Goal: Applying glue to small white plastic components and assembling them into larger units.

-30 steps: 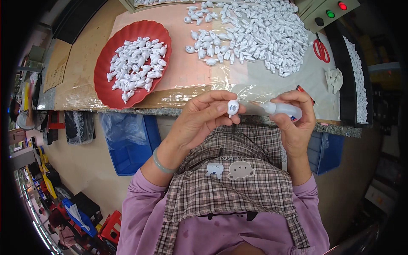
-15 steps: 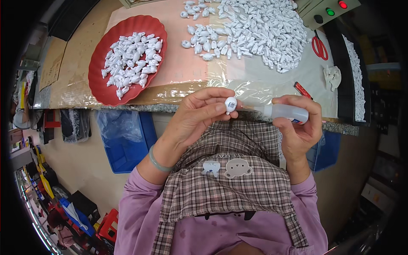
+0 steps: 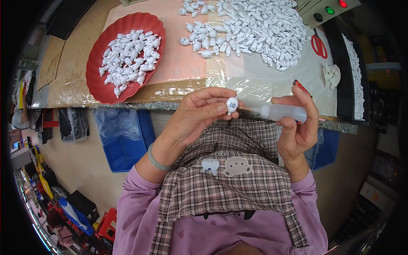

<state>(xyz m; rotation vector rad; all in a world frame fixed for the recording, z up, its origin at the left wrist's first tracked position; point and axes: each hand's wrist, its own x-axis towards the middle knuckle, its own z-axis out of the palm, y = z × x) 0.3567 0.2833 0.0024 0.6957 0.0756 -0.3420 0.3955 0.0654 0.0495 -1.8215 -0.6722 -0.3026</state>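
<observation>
Between the fingertips of my left hand (image 3: 199, 111) is a small white figurine head (image 3: 232, 104), with a dark square mark facing me. My right hand (image 3: 299, 127) grips a translucent squeeze bottle (image 3: 285, 113) lying sideways, fingers above and thumb below. Its thin nozzle (image 3: 250, 109) points left and reaches up close to the figurine head; whether the tip touches cannot be made out. Beyond my hands, a red scalloped dish (image 3: 95, 76) holds many similar white pieces (image 3: 131, 53). A large heap of white parts (image 3: 263, 32) spreads over the far side of the table.
Red-handled scissors (image 3: 318, 46), a crumpled white cloth (image 3: 331, 76) and a red marker-like stick (image 3: 302, 87) lie on the right of the table. A black tray (image 3: 348, 80) borders that side. Below the edge stand blue bins (image 3: 125, 151). A control box (image 3: 329, 10) with lit buttons sits far right.
The bottle has shifted slightly left and tilted a little, and my right index finger has lifted off its side. The figurine head has turned slightly in my left fingers.
</observation>
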